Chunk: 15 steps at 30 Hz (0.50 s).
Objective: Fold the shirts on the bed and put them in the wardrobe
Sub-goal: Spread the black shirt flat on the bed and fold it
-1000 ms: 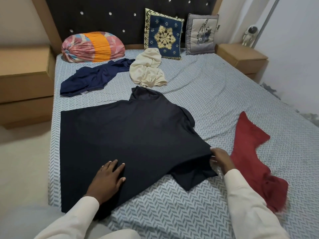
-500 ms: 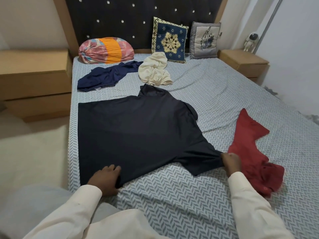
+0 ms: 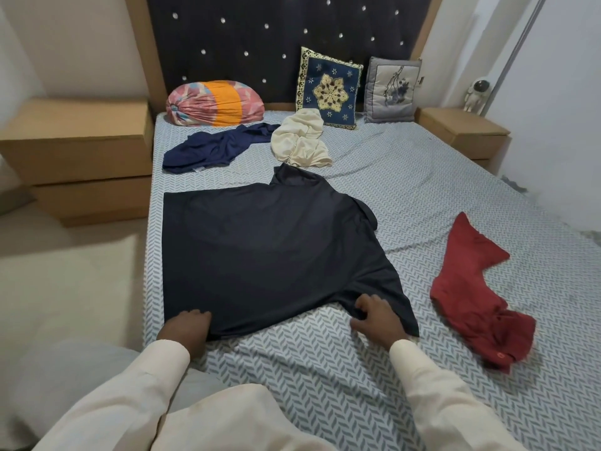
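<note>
right hand (image 3: pixel 374 315) now sits further in on the sleeve of the black shirt (image 3: pixel 266 255), pinching fabric; left hand (image 3: pixel 187 327) grips its hem. it lies flat on the bed (image 3: pixel 422 196), unfolded; navy shirt (image 3: pixel 214 148), cream shirt (image 3: pixel 300 139), red shirt (image 3: pixel 471 278) wait.

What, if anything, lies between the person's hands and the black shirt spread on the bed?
Nothing visible does. The left hand holds the black shirt at its near hem, and the right hand grips its near sleeve.
</note>
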### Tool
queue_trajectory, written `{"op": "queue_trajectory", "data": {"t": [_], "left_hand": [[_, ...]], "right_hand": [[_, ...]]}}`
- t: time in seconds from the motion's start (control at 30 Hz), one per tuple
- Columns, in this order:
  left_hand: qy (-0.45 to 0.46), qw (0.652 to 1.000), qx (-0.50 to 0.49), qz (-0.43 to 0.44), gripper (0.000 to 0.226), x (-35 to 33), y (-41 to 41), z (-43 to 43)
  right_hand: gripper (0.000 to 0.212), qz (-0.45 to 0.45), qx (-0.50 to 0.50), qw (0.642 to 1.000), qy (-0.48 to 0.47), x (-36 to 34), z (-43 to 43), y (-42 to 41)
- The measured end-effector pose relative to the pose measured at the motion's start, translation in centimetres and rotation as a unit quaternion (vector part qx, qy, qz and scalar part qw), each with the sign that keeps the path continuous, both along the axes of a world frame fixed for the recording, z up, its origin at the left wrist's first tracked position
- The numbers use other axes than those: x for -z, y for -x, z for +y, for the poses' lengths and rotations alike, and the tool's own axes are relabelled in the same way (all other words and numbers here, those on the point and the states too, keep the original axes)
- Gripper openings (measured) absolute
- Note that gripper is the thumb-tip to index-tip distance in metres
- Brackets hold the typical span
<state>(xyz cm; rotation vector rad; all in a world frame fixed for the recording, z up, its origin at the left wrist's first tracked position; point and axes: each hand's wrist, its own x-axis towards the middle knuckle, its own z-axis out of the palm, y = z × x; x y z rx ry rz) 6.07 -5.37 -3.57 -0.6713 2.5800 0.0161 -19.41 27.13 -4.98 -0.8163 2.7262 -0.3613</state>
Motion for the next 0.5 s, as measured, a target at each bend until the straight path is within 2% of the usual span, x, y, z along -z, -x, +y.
{"op": "queue_trajectory", "data": {"t": [0.1, 0.2, 0.33, 0.37, 0.43, 0.5], "left_hand": [[-0.008, 1.000, -0.009, 0.010, 0.030, -0.8, -0.5, -0.4], [0.009, 1.000, -0.015, 0.001, 0.030, -1.1, -0.9, -0.5], [0.032, 0.999, -0.009, -0.026, 0.031, -1.5, -1.1, -0.4], [0.035, 0.999, -0.009, -0.028, 0.031, -1.5, -1.1, -0.4], [0.037, 0.999, -0.006, -0.030, 0.031, -1.8, -1.0, -0.3], [0.031, 0.999, -0.005, -0.043, 0.031, -1.9, -1.0, -0.4]], "right_hand": [[0.019, 0.016, 0.013, 1.000, 0.006, -0.6, 0.3, 0.3], [0.013, 0.017, 0.038, 0.999, 0.015, -1.0, 1.2, 0.8], [0.014, -0.058, 0.018, 0.992, -0.113, -1.7, 0.8, 0.6], [0.016, -0.054, 0.022, 0.992, -0.109, -2.0, 0.4, 0.5], [0.020, 0.002, 0.026, 0.999, -0.040, -2.5, -0.9, 0.3], [0.024, 0.036, -0.024, 0.999, 0.011, -2.5, -2.5, 0.3]]}}
